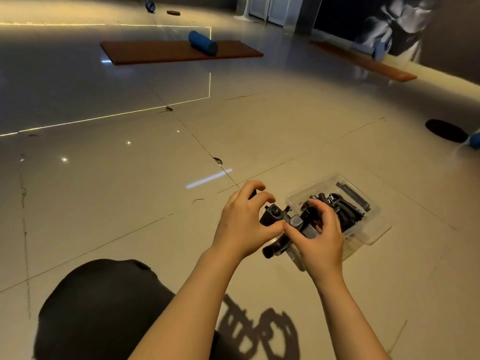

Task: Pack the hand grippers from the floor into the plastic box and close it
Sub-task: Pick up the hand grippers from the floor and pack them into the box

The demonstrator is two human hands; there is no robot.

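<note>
Glossy floor tiles (130, 203) surround your box (374, 211), already holding grippers. Your left hand (241, 227) and right hand (320, 237) both pinch one gripper (283, 224) at its near edge; you're mid-packing, so lower it in next.

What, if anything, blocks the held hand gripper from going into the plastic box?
Both the left hand and right hand hold the hand gripper at the near-left edge of the plastic box. No lid covers it, but other grippers already crowd it.

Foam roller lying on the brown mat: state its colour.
Blue foam roller, seen in the head view.
</note>
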